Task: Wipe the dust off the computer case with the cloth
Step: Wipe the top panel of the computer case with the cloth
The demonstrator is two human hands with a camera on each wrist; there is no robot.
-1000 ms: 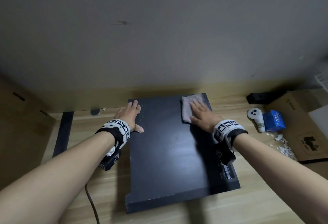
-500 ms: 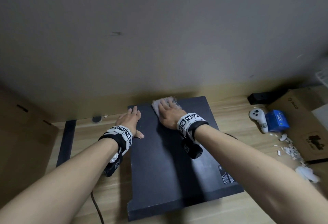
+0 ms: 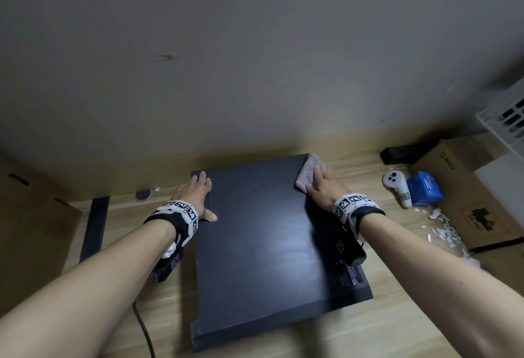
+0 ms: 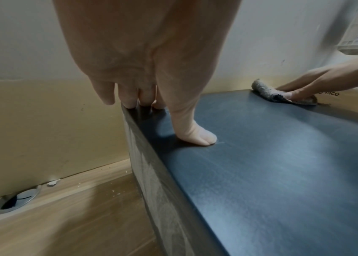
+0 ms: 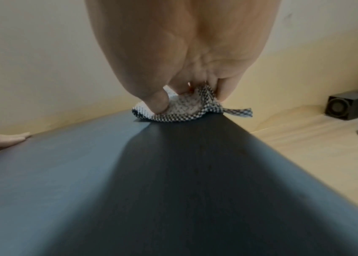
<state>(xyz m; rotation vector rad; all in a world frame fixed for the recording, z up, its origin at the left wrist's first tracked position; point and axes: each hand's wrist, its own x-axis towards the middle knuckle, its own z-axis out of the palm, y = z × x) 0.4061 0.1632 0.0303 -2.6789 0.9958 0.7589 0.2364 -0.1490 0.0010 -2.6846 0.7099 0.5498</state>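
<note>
The black computer case (image 3: 255, 244) lies flat on a wooden desk, and its top panel also fills the left wrist view (image 4: 261, 173) and the right wrist view (image 5: 173, 190). My left hand (image 3: 195, 196) rests flat on its far left corner, fingers straight and thumb (image 4: 195, 136) on the panel. My right hand (image 3: 323, 187) presses a grey-white woven cloth (image 3: 305, 173) onto the far right corner. The cloth (image 5: 184, 110) is bunched between thumb and curled fingers, and one end hangs over the case's edge. The cloth's front (image 4: 267, 93) is rolled up.
The wall stands just behind the case. To the right lie a white controller (image 3: 397, 187), a blue box (image 3: 424, 189), a cardboard box (image 3: 467, 196), a black speaker (image 3: 402, 153) and white scraps (image 3: 445, 230). A cable hole (image 3: 143, 194) and a dark cable (image 3: 144, 332) are on the left.
My right hand slid the cloth along the far edge, from the right to the middle and back to the far right corner. The left hand stayed put.
</note>
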